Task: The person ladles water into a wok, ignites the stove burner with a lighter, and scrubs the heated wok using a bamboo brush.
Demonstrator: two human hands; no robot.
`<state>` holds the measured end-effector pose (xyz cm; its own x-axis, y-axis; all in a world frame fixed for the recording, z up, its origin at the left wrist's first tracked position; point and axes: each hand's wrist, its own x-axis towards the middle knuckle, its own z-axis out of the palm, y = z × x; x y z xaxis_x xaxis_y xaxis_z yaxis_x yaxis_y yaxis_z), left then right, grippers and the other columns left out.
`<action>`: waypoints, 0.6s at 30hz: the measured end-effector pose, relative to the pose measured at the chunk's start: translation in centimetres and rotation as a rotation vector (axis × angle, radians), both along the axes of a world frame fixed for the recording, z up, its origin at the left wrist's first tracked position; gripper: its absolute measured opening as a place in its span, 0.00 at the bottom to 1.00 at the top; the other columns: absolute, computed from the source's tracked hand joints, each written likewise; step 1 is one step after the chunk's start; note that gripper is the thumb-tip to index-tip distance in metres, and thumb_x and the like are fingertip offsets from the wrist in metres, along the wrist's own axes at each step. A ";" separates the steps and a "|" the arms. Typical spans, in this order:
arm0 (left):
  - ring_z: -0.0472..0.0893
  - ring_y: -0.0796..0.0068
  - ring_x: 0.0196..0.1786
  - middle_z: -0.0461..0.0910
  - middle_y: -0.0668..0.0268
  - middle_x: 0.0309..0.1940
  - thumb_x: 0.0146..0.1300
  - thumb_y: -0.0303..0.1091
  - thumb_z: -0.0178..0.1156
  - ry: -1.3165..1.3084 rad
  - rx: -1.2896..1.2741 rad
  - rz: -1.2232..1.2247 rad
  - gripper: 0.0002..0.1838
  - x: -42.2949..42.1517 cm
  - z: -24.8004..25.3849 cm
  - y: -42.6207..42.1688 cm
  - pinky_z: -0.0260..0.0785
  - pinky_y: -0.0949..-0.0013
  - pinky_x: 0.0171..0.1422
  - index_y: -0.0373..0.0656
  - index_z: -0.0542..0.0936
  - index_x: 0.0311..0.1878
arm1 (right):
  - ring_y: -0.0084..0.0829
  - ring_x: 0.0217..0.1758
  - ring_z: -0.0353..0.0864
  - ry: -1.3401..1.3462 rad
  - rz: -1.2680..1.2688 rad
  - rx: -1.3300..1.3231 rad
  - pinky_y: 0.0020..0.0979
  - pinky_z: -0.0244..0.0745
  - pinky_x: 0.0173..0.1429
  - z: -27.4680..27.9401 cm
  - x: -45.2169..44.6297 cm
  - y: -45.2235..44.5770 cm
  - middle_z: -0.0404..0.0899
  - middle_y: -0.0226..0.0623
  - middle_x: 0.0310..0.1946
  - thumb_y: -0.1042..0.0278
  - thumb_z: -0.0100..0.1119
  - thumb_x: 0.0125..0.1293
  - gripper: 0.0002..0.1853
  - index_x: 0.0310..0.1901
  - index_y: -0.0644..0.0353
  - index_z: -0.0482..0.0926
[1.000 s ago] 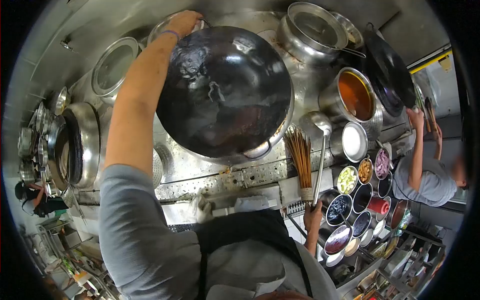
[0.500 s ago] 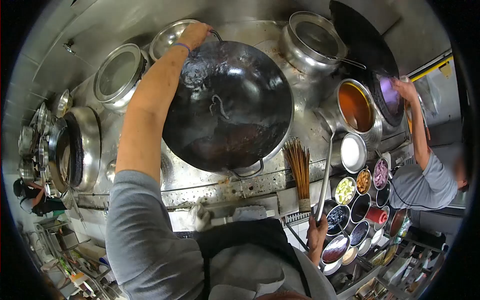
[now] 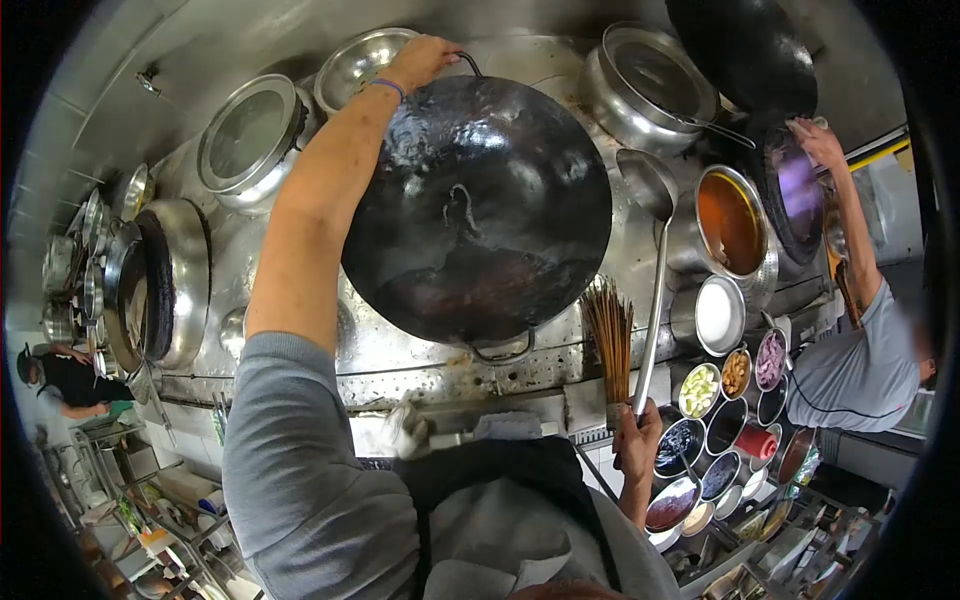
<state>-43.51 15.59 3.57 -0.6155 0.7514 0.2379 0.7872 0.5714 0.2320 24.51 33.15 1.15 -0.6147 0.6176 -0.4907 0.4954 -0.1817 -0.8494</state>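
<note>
A large black wok [image 3: 480, 210] with two loop handles fills the middle of the head view, a little liquid and steam showing in it. My left hand [image 3: 422, 63] is closed on the wok's far loop handle; a blue band is round the wrist. Low on the right, my right hand [image 3: 637, 436] is wrapped round the long handle of a steel ladle [image 3: 650, 186]. The ladle's bowl hangs between the wok and a pot of orange-red liquid [image 3: 730, 222]. Beside its handle stands a bamboo brush [image 3: 608, 335].
At the right a co-worker [image 3: 850, 350] lifts another black wok [image 3: 745, 55] over a purple flame. Bowls of ingredients [image 3: 735, 373] stand near my right hand. Lidded steel pots [image 3: 250, 140] sit at the back left; another person [image 3: 70, 390] is far left.
The wok has slid and turned under my left hand. The ladle's bowl has swung up and left, away from the orange-red pot. The co-worker's wok has been lifted off the burner.
</note>
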 end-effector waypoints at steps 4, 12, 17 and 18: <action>0.83 0.44 0.50 0.86 0.51 0.45 0.73 0.44 0.60 -0.008 -0.008 0.012 0.17 -0.6 -0.1 0.2 0.74 0.47 0.57 0.48 0.85 0.58 | 0.13 0.15 0.65 0.005 -0.010 -0.016 0.21 0.59 0.18 0.2 -0.6 -0.4 0.70 0.21 0.19 0.67 0.64 0.73 0.08 0.42 0.59 0.74; 0.79 0.45 0.61 0.79 0.52 0.64 0.75 0.38 0.57 0.282 0.216 -0.150 0.25 1.9 5.1 -2.6 0.72 0.50 0.65 0.52 0.72 0.73 | 0.17 0.10 0.64 0.164 0.003 0.079 0.22 0.57 0.13 3.5 -1.0 1.2 0.67 0.23 0.14 0.70 0.64 0.73 0.09 0.46 0.58 0.72; 0.80 0.45 0.61 0.81 0.53 0.62 0.73 0.36 0.60 0.284 0.479 -0.053 0.24 15.0 14.4 -13.2 0.71 0.54 0.67 0.48 0.75 0.71 | 0.18 0.12 0.66 0.442 0.139 0.156 0.22 0.63 0.16 6.2 -1.7 0.9 0.70 0.27 0.21 0.69 0.61 0.75 0.11 0.52 0.62 0.71; 0.81 0.49 0.62 0.81 0.52 0.62 0.74 0.35 0.60 0.192 0.477 0.076 0.24 18.4 15.3 -16.2 0.71 0.57 0.68 0.46 0.75 0.71 | 0.19 0.12 0.67 0.501 0.198 0.184 0.22 0.64 0.16 6.9 -2.6 0.5 0.71 0.28 0.22 0.69 0.60 0.76 0.12 0.55 0.63 0.71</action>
<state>-25.13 -0.62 18.84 -0.5755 0.4866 0.6573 0.8018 0.4942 0.3361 21.90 33.63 8.06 -0.8573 0.5148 -0.0040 0.0330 0.0472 -0.9983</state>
